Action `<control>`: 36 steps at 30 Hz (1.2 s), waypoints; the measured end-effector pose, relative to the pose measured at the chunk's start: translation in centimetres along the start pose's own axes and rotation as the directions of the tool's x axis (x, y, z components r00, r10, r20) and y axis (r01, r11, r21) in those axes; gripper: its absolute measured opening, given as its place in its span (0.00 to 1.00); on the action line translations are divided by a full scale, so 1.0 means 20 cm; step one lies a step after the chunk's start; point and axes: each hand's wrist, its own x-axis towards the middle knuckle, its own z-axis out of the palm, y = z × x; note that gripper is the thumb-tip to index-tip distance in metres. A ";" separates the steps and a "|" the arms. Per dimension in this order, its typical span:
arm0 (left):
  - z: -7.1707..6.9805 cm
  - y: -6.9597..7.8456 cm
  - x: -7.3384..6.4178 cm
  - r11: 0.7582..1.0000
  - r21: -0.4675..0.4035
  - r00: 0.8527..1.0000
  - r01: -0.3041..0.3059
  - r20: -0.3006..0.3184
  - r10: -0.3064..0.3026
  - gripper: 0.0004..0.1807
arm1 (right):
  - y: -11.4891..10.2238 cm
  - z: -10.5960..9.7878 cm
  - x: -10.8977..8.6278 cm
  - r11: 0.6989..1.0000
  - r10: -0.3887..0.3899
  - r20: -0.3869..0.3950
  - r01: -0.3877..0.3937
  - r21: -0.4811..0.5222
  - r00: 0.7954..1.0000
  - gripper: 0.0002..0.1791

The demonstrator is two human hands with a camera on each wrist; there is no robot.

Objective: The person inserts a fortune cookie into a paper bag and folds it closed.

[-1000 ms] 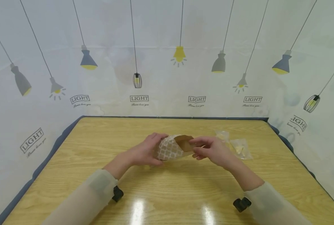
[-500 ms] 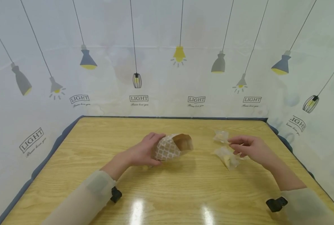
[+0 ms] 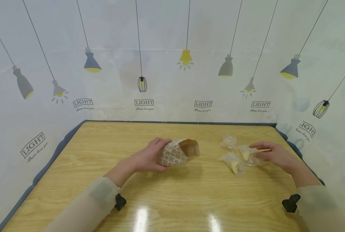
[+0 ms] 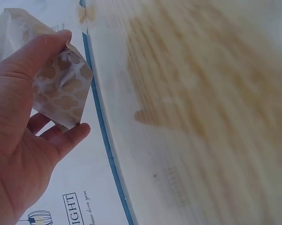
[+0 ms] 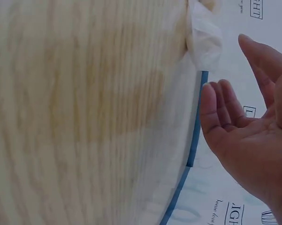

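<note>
My left hand (image 3: pixel 152 156) grips a small paper bag (image 3: pixel 173 154) with a white lattice pattern, thumb on one side and fingers on the other. The bag lies tilted, its brown mouth facing right. In the left wrist view the thumb presses the patterned bag (image 4: pixel 61 89) near its folded end. To the right, my right hand (image 3: pixel 280 156) hovers with fingers and thumb apart, fingertips right at a clear packet (image 3: pixel 246 154) with pale yellow contents. Two similar packets (image 3: pixel 234 164) lie close by, one nearer me and one farther back. The right wrist view shows the hand's gap beside a packet (image 5: pixel 204 40).
A wooden table (image 3: pixel 172 193) spans the front, with a dark blue edge strip (image 3: pixel 178 121) at the back. Behind and beside it hangs a pale wall sheet (image 3: pixel 166 71) printed with lamps. Black wrist cameras (image 3: pixel 290 203) are strapped at both sleeves.
My right hand has moved from the bag's mouth rightward to the packets, uncovering the nearest one. My left hand keeps its hold on the bag in about the same place.
</note>
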 end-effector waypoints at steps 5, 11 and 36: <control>0.00 0.00 0.00 1.000 -0.001 1.000 0.005 0.005 -0.005 0.58 | 0.03 0.02 0.05 0.999 0.028 0.058 -0.030 0.028 0.998 0.31; 0.00 0.00 -0.01 1.000 0.001 1.000 0.018 0.012 -0.018 0.58 | 0.02 0.04 0.09 0.999 0.052 0.074 -0.053 0.012 0.996 0.30; 0.00 -0.01 -0.01 0.998 0.012 0.998 0.058 -0.005 -0.058 0.58 | -0.27 0.16 -0.04 0.987 -0.117 -0.143 0.131 0.091 0.983 0.33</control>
